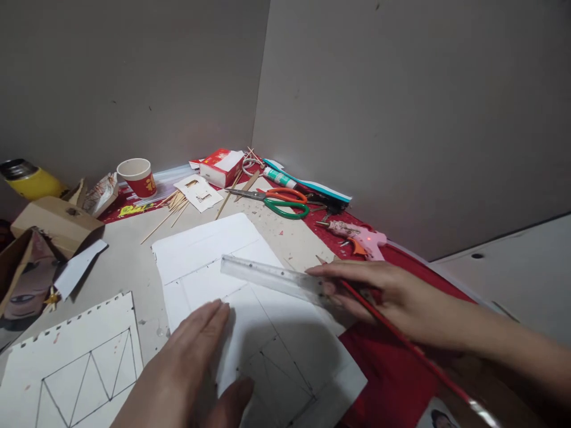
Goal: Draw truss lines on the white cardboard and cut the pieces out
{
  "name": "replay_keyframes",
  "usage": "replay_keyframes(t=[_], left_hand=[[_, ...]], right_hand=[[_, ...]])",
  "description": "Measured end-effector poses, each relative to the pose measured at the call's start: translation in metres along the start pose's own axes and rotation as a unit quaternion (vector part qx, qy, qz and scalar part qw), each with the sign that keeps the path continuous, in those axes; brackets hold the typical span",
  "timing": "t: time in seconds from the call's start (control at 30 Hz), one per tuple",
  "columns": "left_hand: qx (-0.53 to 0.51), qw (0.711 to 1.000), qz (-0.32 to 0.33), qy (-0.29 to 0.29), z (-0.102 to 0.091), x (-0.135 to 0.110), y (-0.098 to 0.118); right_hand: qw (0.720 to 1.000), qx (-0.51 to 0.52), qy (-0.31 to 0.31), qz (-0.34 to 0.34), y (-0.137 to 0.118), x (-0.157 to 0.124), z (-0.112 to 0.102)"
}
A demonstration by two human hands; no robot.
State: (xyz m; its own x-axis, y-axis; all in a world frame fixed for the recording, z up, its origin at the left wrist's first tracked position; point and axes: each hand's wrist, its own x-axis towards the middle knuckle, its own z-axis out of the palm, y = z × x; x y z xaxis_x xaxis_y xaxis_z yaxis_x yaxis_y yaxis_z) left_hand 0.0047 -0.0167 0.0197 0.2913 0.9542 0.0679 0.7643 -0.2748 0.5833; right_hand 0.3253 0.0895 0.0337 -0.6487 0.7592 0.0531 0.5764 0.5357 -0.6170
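Currently, open left hand (187, 362) pins white lined paper sheet (272, 345) flat; right hand (395, 297) grips thin red pencil (414, 351), fingertips (317, 270) steadying clear plastic ruler (267, 274).

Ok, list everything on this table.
white sheet: one, white with pencil lines, table centre
ruler: one, clear, across the white sheet
perforated sheet: one, white with drawn triangles, near left
scissors: one, orange and green, back centre
glue gun: one, pink, right of scissors
paper cup: one, red and white, back left
wooden sticks: several, tan, beside paper cup
pencil: one, red, in right hand
left hand: one, flat on white sheet
right hand: one, holding pencil, touching ruler
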Motion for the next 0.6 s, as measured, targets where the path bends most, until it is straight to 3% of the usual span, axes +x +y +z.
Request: replay_keyframes(t=[0.07,0.1,0.17,0.27,0.33,0.4,0.47,0.53,0.6], left_hand=[[-0.18,0.974,-0.129,-0.045,-0.007,0.002,0.01],[-0.27,0.943,-0.184,-0.067,-0.009,0.006,0.016],[-0.408,0.869,-0.272,-0.057,-0.009,0.018,0.026],[-0.535,0.783,-0.317,-0.008,-0.002,0.038,0.038],[-0.567,0.761,-0.313,0.036,-0.001,0.049,0.041],[-0.559,0.772,-0.295,0.062,-0.009,0.058,0.038],[-0.506,0.818,-0.266,0.068,-0.027,0.065,0.026],[-0.38,0.895,-0.225,0.064,-0.049,0.074,0.007],[-0.232,0.953,-0.193,0.03,-0.069,0.084,-0.015]], right_hand=[[0.993,0.067,0.07,0.07,-0.002,-0.003,0.002],[0.984,0.103,0.104,0.105,-0.004,-0.004,0.005],[0.959,0.191,0.15,0.149,-0.015,-0.004,0.016],[0.92,0.341,0.128,0.145,-0.036,-0.001,0.042],[0.909,0.393,0.102,0.091,-0.048,0.002,0.059],[0.916,0.394,0.076,-0.014,-0.054,0.006,0.066],[0.929,0.35,0.085,-0.081,-0.056,0.012,0.062],[0.936,0.317,0.135,-0.067,-0.053,0.025,0.048],[0.929,0.33,0.17,0.015,-0.049,0.045,0.032]])
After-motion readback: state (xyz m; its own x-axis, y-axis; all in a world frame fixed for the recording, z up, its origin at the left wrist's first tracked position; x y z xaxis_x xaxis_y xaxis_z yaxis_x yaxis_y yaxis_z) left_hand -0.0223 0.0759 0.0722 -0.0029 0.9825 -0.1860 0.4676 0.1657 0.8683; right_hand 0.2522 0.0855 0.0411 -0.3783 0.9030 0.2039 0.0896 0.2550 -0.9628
